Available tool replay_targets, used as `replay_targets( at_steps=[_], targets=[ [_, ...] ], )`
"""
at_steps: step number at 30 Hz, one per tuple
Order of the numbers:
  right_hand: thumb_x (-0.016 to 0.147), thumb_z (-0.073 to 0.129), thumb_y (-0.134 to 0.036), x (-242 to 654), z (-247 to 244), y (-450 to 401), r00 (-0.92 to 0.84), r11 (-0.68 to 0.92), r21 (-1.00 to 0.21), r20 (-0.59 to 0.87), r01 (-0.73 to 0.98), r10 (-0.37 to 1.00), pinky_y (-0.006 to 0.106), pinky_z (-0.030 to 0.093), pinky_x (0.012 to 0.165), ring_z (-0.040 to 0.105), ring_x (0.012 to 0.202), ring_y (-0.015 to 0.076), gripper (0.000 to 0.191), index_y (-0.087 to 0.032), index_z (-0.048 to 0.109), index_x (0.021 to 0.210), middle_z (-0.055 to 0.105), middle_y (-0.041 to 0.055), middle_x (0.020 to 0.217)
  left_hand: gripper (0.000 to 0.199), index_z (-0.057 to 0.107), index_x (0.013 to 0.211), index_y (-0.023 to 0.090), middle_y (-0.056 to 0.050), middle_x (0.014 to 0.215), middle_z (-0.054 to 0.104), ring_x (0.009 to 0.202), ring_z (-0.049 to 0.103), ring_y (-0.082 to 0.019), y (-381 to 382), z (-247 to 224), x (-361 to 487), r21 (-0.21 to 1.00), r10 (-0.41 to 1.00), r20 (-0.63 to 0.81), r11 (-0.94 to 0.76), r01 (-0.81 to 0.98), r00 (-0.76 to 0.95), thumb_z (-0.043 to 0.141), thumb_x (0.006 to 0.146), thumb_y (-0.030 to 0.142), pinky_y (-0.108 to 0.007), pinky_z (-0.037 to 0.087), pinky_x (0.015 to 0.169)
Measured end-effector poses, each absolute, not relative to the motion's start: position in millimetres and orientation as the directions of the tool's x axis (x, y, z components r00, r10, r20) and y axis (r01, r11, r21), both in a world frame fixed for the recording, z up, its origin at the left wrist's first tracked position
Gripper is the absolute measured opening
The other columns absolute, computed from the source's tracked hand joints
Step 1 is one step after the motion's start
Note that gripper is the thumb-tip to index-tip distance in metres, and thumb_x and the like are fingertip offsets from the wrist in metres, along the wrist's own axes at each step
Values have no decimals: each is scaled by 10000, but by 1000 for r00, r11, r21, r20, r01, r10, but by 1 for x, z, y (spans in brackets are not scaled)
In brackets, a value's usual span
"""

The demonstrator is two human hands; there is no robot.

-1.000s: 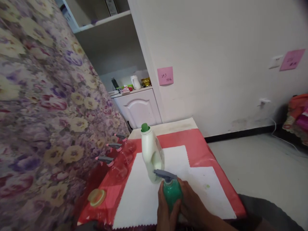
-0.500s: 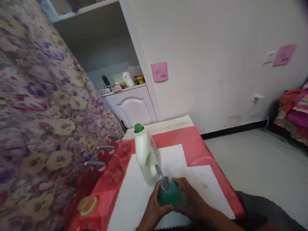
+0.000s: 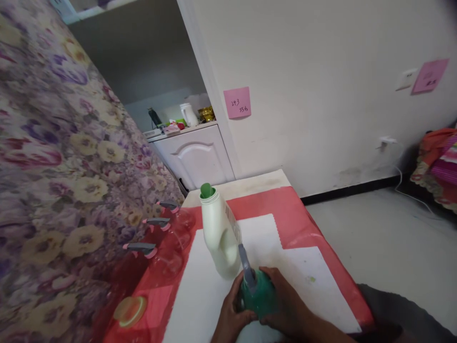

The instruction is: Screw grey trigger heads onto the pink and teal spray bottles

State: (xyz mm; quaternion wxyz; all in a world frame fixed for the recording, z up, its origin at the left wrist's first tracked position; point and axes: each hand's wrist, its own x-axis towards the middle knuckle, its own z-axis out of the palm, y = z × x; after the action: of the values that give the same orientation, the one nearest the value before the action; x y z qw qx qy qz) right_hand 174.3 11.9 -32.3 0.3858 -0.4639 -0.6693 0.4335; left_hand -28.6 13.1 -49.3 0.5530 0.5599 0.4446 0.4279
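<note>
Spray bottle [image 3: 262,297] just got swivelled lol, left hand [image 3: 232,307] and right hand [image 3: 287,302] both wrapped round it near the table's [image 3: 255,185] near edge, grey head [image 3: 244,262] now facing the far edge, so turning seems the step.

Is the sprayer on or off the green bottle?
On: the sprayer sits atop the bottle, between left hand and right hand. Whether it's screwed tight, I cannot tell.
</note>
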Motion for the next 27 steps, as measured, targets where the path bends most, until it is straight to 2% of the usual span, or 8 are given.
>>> replay_targets(
  at_steps=[5, 8, 12, 16, 21, 27],
  targets=[
    [541, 795, -202, 180, -25, 9, -298, 256, -916, 163, 308, 941, 428, 474, 940, 574, 1090, 313, 826, -278, 459, 1292, 578, 78, 1191, 951, 505, 1379, 222, -122, 1428, 534, 1340, 444, -364, 9, -38, -28, 999, 958, -40, 44, -7, 285, 831, 561, 581, -474, 344, 1128],
    [536, 812, -269, 178, -28, 8, -291, 243, -890, 133, 386, 947, 432, 479, 914, 583, 1059, 320, 874, -263, 436, 1326, 564, 98, 1189, 970, 453, 1414, 223, -125, 1478, 473, 1381, 390, -359, 2, -34, -25, 997, 959, -21, 1, 71, 283, 796, 594, 611, -477, 314, 1149],
    [559, 796, -355, 172, -35, 7, -292, 236, -854, 105, 463, 951, 431, 502, 860, 595, 1026, 326, 891, -231, 417, 1356, 554, 128, 1176, 1068, 362, 1451, 208, -145, 1503, 425, 1388, 372, -367, -5, -35, -17, 977, 975, 28, -74, 200, 221, 801, 570, 621, -493, 309, 1150],
    [545, 806, -357, 171, -36, 7, -323, 289, -871, 161, 398, 932, 427, 481, 937, 563, 1112, 330, 919, -239, 412, 1367, 535, 122, 1235, 963, 410, 1408, 202, -132, 1441, 494, 1348, 421, -370, -3, -33, -13, 959, 981, 63, -111, 261, 186, 773, 611, 600, -504, 343, 1127],
    [583, 782, -307, 172, -37, 7, -356, 365, -899, 267, 241, 895, 459, 427, 1037, 506, 1235, 343, 900, -236, 382, 1386, 489, 137, 1349, 941, 430, 1404, 232, -102, 1428, 513, 1338, 433, -362, 1, -25, -16, 975, 971, 21, -73, 210, 240, 804, 601, 548, -483, 364, 1116],
    [554, 801, -267, 172, -39, 7, -359, 335, -915, 242, 225, 901, 498, 385, 1076, 487, 1266, 355, 937, -217, 389, 1394, 502, 145, 1379, 910, 432, 1411, 234, -108, 1442, 505, 1339, 443, -342, -4, 4, -18, 984, 957, 6, -57, 169, 289, 752, 650, 618, -449, 370, 1113]
  ],
)
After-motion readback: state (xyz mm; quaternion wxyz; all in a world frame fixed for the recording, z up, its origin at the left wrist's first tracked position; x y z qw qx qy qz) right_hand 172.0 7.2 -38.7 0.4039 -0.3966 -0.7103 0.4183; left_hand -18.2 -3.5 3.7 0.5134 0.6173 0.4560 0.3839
